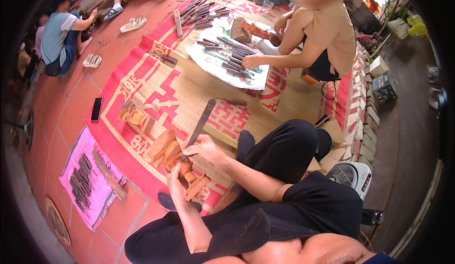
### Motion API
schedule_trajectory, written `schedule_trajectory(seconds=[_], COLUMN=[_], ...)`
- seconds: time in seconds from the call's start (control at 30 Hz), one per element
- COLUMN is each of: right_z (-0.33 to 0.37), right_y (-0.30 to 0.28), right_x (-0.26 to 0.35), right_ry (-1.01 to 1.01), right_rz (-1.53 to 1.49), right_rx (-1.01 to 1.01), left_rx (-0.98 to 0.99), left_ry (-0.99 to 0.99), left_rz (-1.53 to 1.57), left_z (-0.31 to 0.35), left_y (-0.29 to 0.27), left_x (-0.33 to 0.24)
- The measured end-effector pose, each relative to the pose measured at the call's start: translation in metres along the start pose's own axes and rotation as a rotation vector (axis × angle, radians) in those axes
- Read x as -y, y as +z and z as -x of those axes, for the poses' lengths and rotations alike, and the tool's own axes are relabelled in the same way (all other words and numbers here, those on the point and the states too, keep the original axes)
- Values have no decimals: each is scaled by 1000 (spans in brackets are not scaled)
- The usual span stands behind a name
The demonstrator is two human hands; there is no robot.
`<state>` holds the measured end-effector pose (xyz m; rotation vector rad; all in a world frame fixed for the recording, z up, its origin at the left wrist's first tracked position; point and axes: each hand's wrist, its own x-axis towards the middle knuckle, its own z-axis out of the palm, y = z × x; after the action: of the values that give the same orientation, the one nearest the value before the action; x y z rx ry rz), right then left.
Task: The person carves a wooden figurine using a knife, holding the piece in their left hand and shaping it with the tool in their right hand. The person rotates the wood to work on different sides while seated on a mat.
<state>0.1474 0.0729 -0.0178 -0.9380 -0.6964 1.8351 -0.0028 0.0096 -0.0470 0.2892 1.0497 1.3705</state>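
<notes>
My left hand [178,183] is closed around the lower side of a brown wooden carving [162,148] with rounded, figure-like shapes and a squared base. Gripped in my right hand [208,151] is a carving chisel [201,120], long, dark and flat. Its upper end points up and away, while the lower end meets the carving close to my left thumb. Fingers hide part of the tool and of the wood. A second, paler wooden carving [134,117] lies on the patterned mat [185,81] just beyond.
Opposite, another person [327,31] reaches over a white sheet [204,57] of dark-handled tools. A pink cloth [97,207] with more tools lies at left, near a phone [96,109]. A fan [348,175] stands by my right knee. Farther left, a person [59,41] sits.
</notes>
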Motion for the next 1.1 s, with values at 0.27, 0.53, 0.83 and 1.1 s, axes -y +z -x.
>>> schedule_trajectory(seconds=[0.27, 0.53, 0.83, 1.1], right_z=[-5, -3, 1, 3], right_y=[-3, -1, -2, 0], right_x=[-3, 2, 3, 8], right_ry=[-70, 12, -3, 37], right_rz=[12, 20, -4, -5], right_rx=[18, -36, 6, -5], left_rx=[-57, -12, 63, 93], left_ry=[15, -178, -42, 31], left_rz=[13, 182, 168, 96], left_z=[6, 10, 12, 14], left_y=[15, 18, 24, 30], left_x=[-6, -15, -23, -26])
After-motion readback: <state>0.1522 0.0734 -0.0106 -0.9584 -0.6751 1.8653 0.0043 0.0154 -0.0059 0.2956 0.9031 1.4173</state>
